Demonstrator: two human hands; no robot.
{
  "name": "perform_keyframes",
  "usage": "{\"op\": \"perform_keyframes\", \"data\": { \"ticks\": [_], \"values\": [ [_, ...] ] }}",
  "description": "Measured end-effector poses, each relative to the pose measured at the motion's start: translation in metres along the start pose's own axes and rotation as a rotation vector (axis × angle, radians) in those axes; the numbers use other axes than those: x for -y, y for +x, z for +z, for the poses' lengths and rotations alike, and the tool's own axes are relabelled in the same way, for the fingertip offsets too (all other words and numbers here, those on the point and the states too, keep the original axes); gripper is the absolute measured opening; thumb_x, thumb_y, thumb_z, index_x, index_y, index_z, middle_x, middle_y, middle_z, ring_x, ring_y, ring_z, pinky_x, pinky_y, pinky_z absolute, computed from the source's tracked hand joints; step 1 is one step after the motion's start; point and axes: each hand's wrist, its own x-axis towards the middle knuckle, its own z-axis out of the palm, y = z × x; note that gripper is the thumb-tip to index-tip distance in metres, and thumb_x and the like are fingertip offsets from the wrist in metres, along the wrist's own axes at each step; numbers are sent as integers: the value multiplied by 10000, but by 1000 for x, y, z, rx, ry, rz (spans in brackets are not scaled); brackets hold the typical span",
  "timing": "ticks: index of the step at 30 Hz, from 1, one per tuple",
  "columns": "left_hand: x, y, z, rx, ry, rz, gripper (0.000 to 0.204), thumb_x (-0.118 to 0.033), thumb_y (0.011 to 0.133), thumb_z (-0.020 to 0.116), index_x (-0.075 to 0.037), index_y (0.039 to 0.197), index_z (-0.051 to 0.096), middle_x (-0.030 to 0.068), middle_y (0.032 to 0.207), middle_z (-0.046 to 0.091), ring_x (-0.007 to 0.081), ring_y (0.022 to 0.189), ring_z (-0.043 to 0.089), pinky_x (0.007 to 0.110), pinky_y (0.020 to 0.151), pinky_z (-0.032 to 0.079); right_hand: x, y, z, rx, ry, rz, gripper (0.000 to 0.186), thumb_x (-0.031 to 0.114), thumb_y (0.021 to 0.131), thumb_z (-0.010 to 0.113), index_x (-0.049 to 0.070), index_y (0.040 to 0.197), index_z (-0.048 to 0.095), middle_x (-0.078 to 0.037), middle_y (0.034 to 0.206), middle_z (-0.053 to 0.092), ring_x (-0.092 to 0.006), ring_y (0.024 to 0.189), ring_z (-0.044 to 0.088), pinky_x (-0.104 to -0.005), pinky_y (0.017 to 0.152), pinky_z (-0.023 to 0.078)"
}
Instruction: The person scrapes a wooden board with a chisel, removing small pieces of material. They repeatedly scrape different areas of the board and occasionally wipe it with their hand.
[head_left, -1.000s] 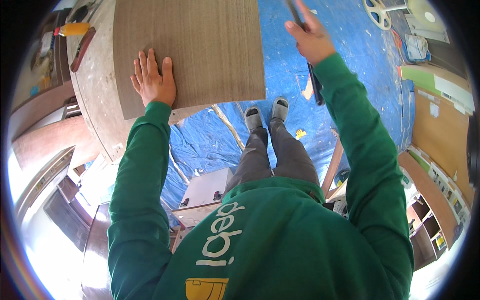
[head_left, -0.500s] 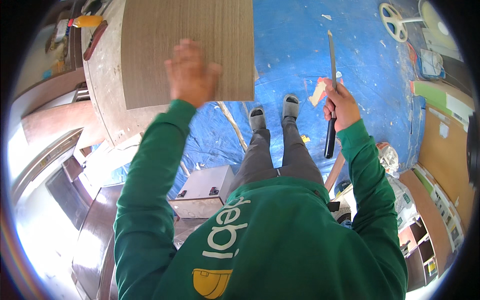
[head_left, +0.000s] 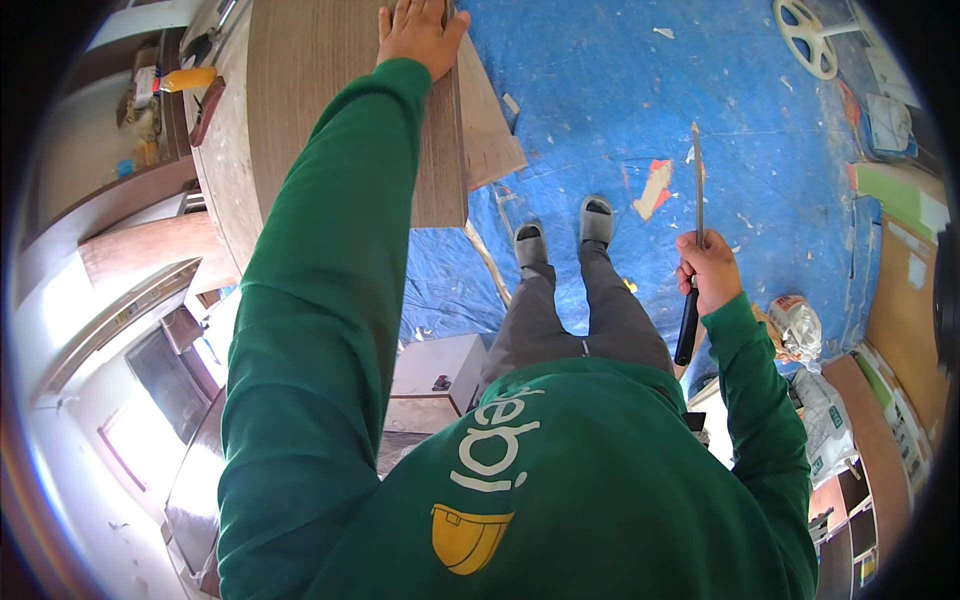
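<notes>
A wood-grain board (head_left: 340, 110) lies at the upper left on a pale worktop (head_left: 222, 150). My left hand (head_left: 418, 35) rests on the far part of the board near its right edge, fingers stretched out and apart, holding nothing. In my right hand (head_left: 710, 270) is a long, slim metal file (head_left: 698, 180) with a black handle (head_left: 686, 330). The fingers wrap round it where handle and metal meet, and its tip points away from me. The file is held apart from the board, over the blue floor sheet (head_left: 570, 120).
A lighter plywood piece (head_left: 492, 140) juts out right of the board. An orange bottle (head_left: 190, 79) lies at the far left. A white box (head_left: 440, 370) stands left of my legs. On the right are a white wheel-shaped part (head_left: 805, 40) and plastic bags (head_left: 797, 328).
My left hand has slid from the board's middle to farther along its right edge. More of the plywood shows beside it. The file stays in my right hand, slightly nearer me.
</notes>
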Motion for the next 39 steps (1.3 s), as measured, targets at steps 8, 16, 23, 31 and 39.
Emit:
{"op": "perform_keyframes", "data": {
  "ticks": [8, 16, 23, 31, 39],
  "values": [
    [-60, -152, -50, 229, 10, 206, 694, -441, 1034, 498, -112, 1616, 311, 162, 1707, 201, 325, 1584, 174, 582, 1262, 123, 10, -15, 24, 238, 226, -82, 363, 247, 1046, 599, 6, 1314, 554, -15, 697, 497, -125, 517, 497, -304, 454, 428],
    [-66, -246, -123, 518, -333, 387, 645, -388, 978, 619, -136, 1549, 457, 178, 1667, 297, 356, 1555, 247, 562, 1263, 155, 12, 1, 59, 337, -120, -272, 280, 310, 1054, 591, 40, 1125, 614, -11, 666, 522, -121, 501, 499, -308, 461, 404],
    [76, -157, -61, -70, -46, -474, 687, -508, 1045, 441, -120, 1606, 353, 150, 1714, 195, 325, 1583, 178, 496, 1282, 78, 26, -6, 117, 385, -758, -783, 326, 337, 1026, 632, 18, 1076, 588, -206, 760, 647, -425, 714, 655, -494, 618, 487],
    [85, -154, -42, -90, -86, -685, 752, -641, 1016, 397, -172, 1603, 369, 106, 1702, 250, 275, 1582, 188, 483, 1290, 95, 5, -1, 143, 392, -919, -707, 326, 336, 1047, 586, 33, 957, 505, -218, 697, 603, -468, 662, 607, -534, 567, 452],
    [94, -159, -34, -131, -84, -656, 736, -654, 1019, 374, -198, 1596, 390, 89, 1692, 289, 267, 1576, 212, 477, 1286, 103, 75, 50, 202, 271, -796, -788, 327, 340, 1057, 556, 54, 919, 480, -239, 692, 593, -498, 673, 600, -565, 565, 434]
  ]
}}
